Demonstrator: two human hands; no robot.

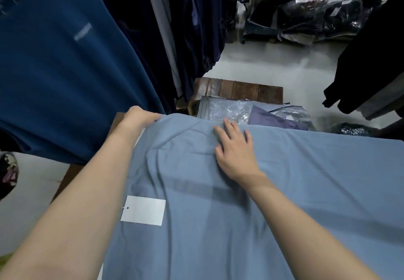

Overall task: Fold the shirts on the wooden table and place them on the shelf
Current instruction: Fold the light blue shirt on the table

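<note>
Light blue shirt lies spread over the wooden surface, a white tag on it. Dark garments hang around, with bagged clothes beyond. The left hand curls its fingers around the shirt's far edge; the right hand presses it with straight, spread fingers.

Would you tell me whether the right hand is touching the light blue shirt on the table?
Touching. The head view shows the right hand lying flat, fingers spread, on the light blue shirt.
</note>
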